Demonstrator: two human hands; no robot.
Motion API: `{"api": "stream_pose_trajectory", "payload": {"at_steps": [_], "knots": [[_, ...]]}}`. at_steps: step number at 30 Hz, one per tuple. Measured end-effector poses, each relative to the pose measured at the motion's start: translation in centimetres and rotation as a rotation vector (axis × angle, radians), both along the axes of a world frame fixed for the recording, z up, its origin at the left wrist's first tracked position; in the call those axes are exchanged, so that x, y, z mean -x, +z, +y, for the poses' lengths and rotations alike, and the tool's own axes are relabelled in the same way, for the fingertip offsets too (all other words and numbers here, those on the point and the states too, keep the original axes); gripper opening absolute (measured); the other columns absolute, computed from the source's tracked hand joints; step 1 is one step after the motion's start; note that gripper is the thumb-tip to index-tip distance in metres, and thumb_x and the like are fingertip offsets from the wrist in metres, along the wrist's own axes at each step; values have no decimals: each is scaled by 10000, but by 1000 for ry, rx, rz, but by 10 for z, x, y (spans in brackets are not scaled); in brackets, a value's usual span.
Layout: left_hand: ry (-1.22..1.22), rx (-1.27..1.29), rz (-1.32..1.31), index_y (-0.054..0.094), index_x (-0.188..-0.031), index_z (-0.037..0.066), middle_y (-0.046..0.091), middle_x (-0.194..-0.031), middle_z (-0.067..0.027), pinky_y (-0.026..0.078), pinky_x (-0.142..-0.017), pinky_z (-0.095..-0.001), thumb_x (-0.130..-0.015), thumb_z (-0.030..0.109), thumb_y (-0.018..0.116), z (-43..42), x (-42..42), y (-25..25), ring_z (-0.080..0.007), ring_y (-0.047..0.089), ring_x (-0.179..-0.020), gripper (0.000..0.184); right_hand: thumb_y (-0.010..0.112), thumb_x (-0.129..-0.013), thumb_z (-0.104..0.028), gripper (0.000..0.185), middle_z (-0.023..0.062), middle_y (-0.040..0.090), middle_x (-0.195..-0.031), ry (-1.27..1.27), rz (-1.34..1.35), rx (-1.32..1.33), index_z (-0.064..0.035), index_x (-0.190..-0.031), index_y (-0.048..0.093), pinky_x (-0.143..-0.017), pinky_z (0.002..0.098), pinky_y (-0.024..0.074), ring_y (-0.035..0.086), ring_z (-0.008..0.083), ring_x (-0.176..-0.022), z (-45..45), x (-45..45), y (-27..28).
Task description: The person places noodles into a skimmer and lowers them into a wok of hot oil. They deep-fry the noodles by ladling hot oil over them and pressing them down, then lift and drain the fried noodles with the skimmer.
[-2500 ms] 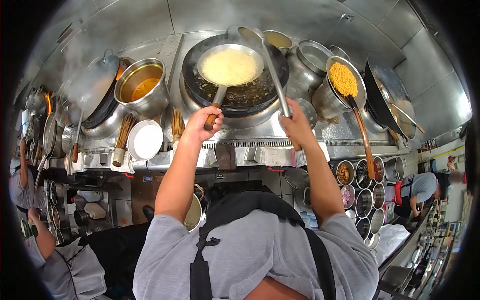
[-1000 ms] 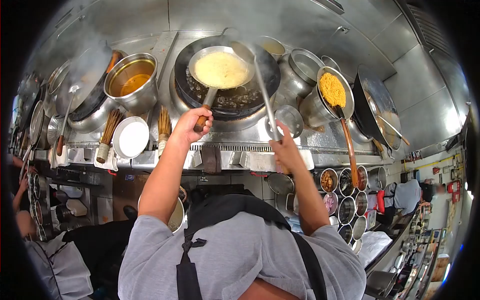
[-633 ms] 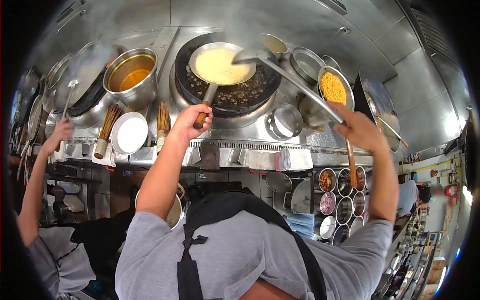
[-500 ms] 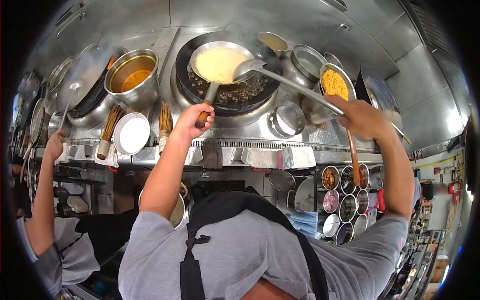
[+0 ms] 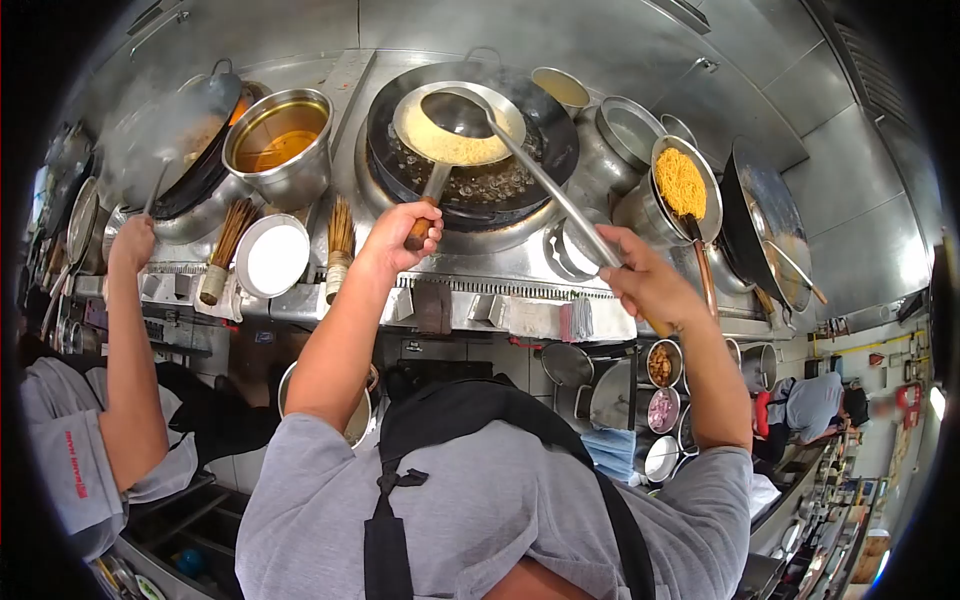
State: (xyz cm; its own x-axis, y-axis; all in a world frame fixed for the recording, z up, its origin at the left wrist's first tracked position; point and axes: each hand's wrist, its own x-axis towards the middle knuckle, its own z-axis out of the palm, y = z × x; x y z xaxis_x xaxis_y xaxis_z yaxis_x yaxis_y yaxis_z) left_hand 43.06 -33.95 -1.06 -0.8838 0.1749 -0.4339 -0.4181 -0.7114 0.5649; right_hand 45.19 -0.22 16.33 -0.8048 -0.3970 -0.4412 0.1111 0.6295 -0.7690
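Observation:
My left hand [image 5: 403, 236] is wrapped around the wooden handle of a round strainer [image 5: 403, 128]. Pale yellow, fine-grained food [image 5: 465, 152] lies in the strainer, which sits over a dark wok [image 5: 385, 160] of bubbling liquid. In my right hand [image 5: 655, 280] is the long handle of a steel ladle [image 5: 458, 114]; its bowl is over the strainer's far half, on or just above the food. Whether the bowl touches the food I cannot tell.
Left of the wok stand a pot of amber liquid [image 5: 325, 135], a white bowl [image 5: 273, 257] and bamboo brushes [image 5: 341, 240]. Yellow noodles [image 5: 681, 185] rest in a strainer at right. A co-worker's hand [image 5: 133, 243] works at a steaming wok [image 5: 190, 150] on the left.
The ladle's bowl has moved from the strainer's right edge to its far middle. My right hand has come left and closer to my body. The left hand keeps its grip.

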Motion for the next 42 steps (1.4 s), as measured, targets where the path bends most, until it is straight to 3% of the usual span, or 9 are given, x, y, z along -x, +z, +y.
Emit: {"api": "stream_pose_trajectory", "payload": {"at_steps": [5, 13, 22, 26, 29, 32, 35, 40, 42], "knots": [[-3, 25, 4, 503, -837, 45, 541, -706, -65, 420, -416, -228, -797, 33, 593, 1, 0, 3, -130, 524, -546, 100, 588, -910, -136, 596, 4, 475, -675, -49, -235, 257, -152, -1448, 332, -389, 258, 377, 464, 85, -463, -10, -13, -42], [-32, 4, -6, 503, -870, 54, 547, -719, -67, 422, -428, -233, -798, 40, 601, 1, 0, 5, -136, 522, -555, 122, 577, -914, -150, 625, 21, 485, -703, -3, -59, 92, -134, -1468, 288, -391, 263, 382, 473, 97, -475, -24, -1, -90], [-44, -14, -8, 508, -895, 59, 557, -724, -80, 418, -419, -238, -796, 47, 599, -2, 3, -1, -145, 522, -546, 135, 583, -907, -106, 612, -8, 480, -662, -163, 73, 254, -145, -1461, 326, -403, 252, 365, 451, 73, -476, -20, 6, -71], [-45, -49, -2, 503, -898, 69, 557, -722, -81, 419, -422, -236, -794, 41, 601, -2, 3, -2, -143, 521, -544, 146, 596, -886, -101, 639, -5, 474, -672, -165, 308, 193, -159, -1463, 328, -403, 254, 353, 452, 77, -480, -14, 16, -81], [-46, -29, 11, 510, -914, 42, 544, -747, -73, 410, -425, -216, -814, 45, 593, -2, 2, 0, -131, 515, -564, 130, 606, -874, -111, 647, 23, 502, -678, -197, 371, 96, -153, -1459, 333, -446, 284, 394, 489, 106, -503, -9, 29, -93], [-57, -56, 11, 512, -900, 45, 545, -743, -73, 409, -420, -216, -811, 39, 594, -3, 2, 0, -132, 517, -559, 121, 604, -858, -154, 623, 173, 614, -835, -169, 562, -156, -130, -1434, 367, -708, 397, 486, 628, 304, -735, -7, 37, -118], [-51, -32, 2, 514, -892, 40, 546, -743, -77, 408, -416, -217, -807, 34, 596, -4, 4, 0, -133, 517, -558, 118, 618, -862, -127, 649, 90, 559, -704, -179, 459, -88, -142, -1449, 342, -590, 364, 460, 558, 204, -568, 6, 42, -126], [-57, -38, -13, 507, -883, 54, 550, -731, -73, 416, -428, -224, -794, 34, 591, -5, 2, 1, -133, 519, -559, 125, 610, -868, -141, 649, 101, 567, -711, -195, 504, -102, -168, -1455, 335, -566, 361, 447, 556, 206, -563, 9, 45, -151], [-41, -10, -22, 505, -886, 54, 550, -732, -73, 414, -428, -223, -795, 32, 590, -4, 2, 3, -133, 518, -561, 127, 605, -870, -141, 655, 112, 576, -726, -189, 399, -128, -177, -1460, 324, -588, 383, 459, 568, 222, -586, 3, 44, -122]]}}
